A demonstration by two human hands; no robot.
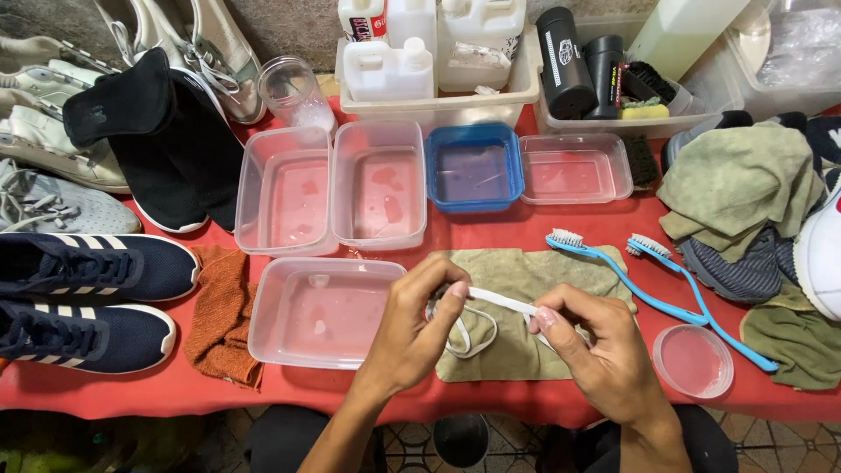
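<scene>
Beside hands [517, 337], water-filled clear tub [324, 311]

The white shoelace [495, 302] is flat and limp. I hold one stretch taut between my left hand [412, 328] and right hand [604, 359]; the remainder hangs in a loop onto the olive cloth [543, 276] on the tabletop [201, 390].

White lace [499, 301]; red table [491, 236]; blue tub [474, 166]; navy white-striped shoes [88, 265]; orange rag [223, 315].

Both hands, left hand [419, 324] and right hand [604, 355], pinch a white shoelace [501, 302].
</scene>
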